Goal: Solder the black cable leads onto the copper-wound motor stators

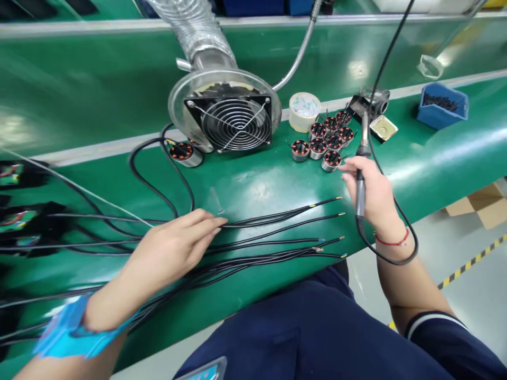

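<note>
My left fingers pinch slim black cables, near left on the green counter, and my right fingers wrap a grey-handled metal soldering iron at right, best held steady.

I count two hands of mine, one left hand and one right hand, and one soldering iron. In the group near the tape I make out eight small motors; by the fan there is at least one larger motor, and I can't tell whether a second is behind it. I see at least six stripped ends among the black cables, which overlap too much for me to get an exact number. There is one fan, one silver hose, one roll of tape, one sponge, one cardboard box and one blue bin of black pieces, too many to count. I wear one red bracelet and one blue wristband.
</note>
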The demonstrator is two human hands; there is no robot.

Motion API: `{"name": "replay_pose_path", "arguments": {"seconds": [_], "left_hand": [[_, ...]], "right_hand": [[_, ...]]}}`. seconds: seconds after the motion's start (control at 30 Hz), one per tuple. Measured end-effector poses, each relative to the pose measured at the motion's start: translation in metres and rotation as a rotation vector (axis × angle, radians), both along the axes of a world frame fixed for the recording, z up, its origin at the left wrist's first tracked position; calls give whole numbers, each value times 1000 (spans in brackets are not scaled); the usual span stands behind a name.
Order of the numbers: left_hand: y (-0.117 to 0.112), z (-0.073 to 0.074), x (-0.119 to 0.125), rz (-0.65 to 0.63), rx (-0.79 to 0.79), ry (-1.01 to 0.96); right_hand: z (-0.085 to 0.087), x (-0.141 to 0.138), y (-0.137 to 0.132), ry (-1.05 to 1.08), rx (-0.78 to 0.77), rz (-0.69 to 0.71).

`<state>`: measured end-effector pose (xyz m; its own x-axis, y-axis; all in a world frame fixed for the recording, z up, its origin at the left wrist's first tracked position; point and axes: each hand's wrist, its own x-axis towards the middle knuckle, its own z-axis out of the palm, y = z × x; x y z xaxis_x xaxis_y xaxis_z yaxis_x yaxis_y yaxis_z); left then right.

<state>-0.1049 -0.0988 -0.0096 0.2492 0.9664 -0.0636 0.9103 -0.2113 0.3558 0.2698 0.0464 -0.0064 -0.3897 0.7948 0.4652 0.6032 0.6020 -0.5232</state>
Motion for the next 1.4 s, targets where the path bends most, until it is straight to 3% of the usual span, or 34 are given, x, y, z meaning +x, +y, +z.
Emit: {"name": "replay_pose_path", "arguments": {"seconds": [0.1, 0.23, 0.33, 0.5, 0.63, 0.77, 0.87, 1.0, 1.13, 1.27, 1.4], "left_hand": [[-6, 7, -3, 11, 11, -142], [-13, 3, 0, -45, -138, -139], [-12, 2, 3, 80, -178, -178], [10, 14, 14, 208, -211, -389], [32, 13, 39, 304, -261, -500], [52, 9, 66, 429, -208, -648], [67, 7, 82, 437, -173, -765], [80, 4, 92, 427, -165, -748], [80, 3, 86, 410, -237, -709], [75, 3, 74, 348, -432, -737], [73, -3, 70, 344, -460, -791]], "right_hand": [[-15, -8, 13, -61, -48, -40], [-28, -16, 28, -206, -98, -100], [-30, -21, 31, -219, -113, -93], [-31, -41, 2, -167, -111, 139], [-23, -62, -32, -166, -47, 345], [-11, -64, -38, 75, 31, 210], [-13, -58, -24, 261, -97, 136], [-26, -59, -12, 312, -371, 270], [-34, -69, -12, 351, -489, 343], [-31, -78, -11, 233, -453, 338], [-30, -79, -11, 100, -275, 284]]}}
